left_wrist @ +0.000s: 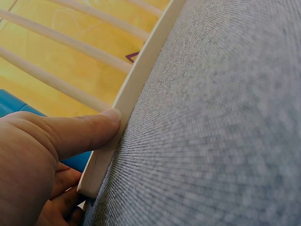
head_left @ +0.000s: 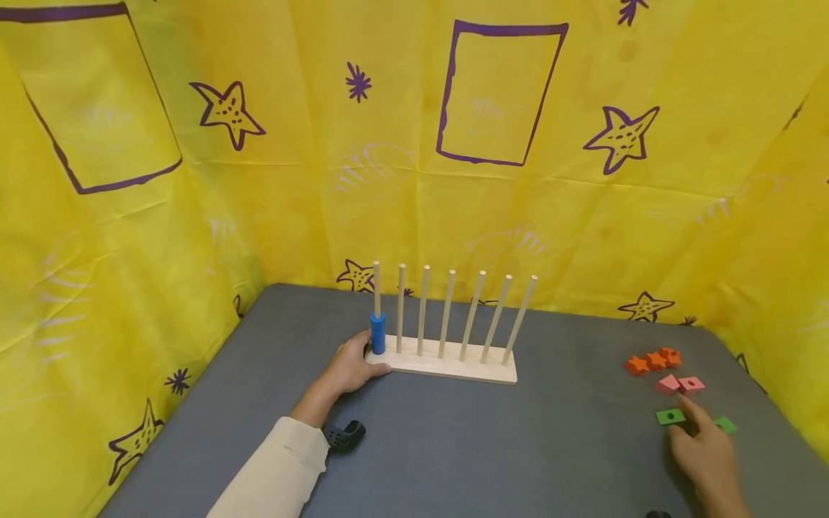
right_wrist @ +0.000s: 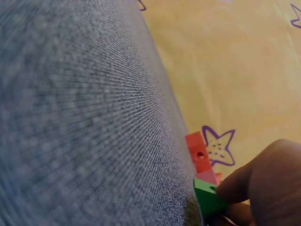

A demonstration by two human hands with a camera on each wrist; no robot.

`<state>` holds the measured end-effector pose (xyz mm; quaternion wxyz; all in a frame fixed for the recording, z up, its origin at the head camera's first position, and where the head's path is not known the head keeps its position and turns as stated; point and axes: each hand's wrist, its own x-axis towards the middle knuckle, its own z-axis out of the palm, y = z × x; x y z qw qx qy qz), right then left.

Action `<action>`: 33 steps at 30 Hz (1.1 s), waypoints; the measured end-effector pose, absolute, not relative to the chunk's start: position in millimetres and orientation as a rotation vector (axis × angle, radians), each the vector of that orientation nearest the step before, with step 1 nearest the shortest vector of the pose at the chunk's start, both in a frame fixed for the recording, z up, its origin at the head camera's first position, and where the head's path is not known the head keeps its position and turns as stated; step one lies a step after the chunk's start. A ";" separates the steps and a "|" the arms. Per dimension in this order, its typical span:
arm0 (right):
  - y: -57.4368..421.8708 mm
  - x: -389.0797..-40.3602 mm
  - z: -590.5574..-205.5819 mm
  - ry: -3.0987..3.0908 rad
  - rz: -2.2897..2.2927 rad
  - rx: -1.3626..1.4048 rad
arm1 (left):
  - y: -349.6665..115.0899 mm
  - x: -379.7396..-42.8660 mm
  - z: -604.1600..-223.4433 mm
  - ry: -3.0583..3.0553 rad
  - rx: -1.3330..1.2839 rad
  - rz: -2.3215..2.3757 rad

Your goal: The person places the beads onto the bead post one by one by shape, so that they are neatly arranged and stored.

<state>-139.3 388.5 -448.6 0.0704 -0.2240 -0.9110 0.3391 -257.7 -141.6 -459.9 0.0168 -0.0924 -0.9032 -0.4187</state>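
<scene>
A wooden stand (head_left: 447,367) with a row of upright pegs stands on the grey table. Blue cylinder pieces (head_left: 378,334) sit on its leftmost peg. My left hand (head_left: 350,365) grips the stand's left end; in the left wrist view the thumb (left_wrist: 87,132) presses the base's front edge, with curled fingers beyond it. At the right, my right hand (head_left: 706,450) pinches a green block (head_left: 670,416) with a hole, low over the table. Another green block (head_left: 725,424) shows partly behind that hand. Two pink blocks (head_left: 691,385) lie just beyond the fingertips.
Several orange star pieces (head_left: 656,360) lie beyond the pink blocks. A yellow patterned cloth (head_left: 401,208) hangs round the back and sides of the table. A dark strap (head_left: 346,436) is on the left wrist.
</scene>
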 end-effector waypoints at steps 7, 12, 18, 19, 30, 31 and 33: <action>381.2 -139.0 -452.5 -2.713 0.898 -0.659 | -143.1 -256.7 -458.5 -2.813 -0.284 -1.299; 375.5 -136.9 -452.3 -2.504 0.957 -0.742 | -144.0 -256.6 -458.4 -2.818 -0.285 -1.283; 367.6 -136.3 -450.2 -2.330 1.071 -0.776 | -143.7 -257.1 -458.9 -2.811 -0.276 -1.300; 366.6 -136.2 -450.1 -2.306 1.091 -0.772 | -143.8 -257.2 -459.2 -2.811 -0.277 -1.300; 365.7 -134.5 -446.4 -2.124 1.334 -0.802 | -141.9 -257.7 -458.9 -2.810 -0.295 -1.279; 365.0 -134.4 -444.7 -2.113 1.357 -0.797 | -141.7 -257.6 -458.9 -2.811 -0.296 -1.275; 362.3 -134.2 -440.3 -2.081 1.440 -0.767 | -141.5 -257.3 -459.1 -2.814 -0.296 -1.277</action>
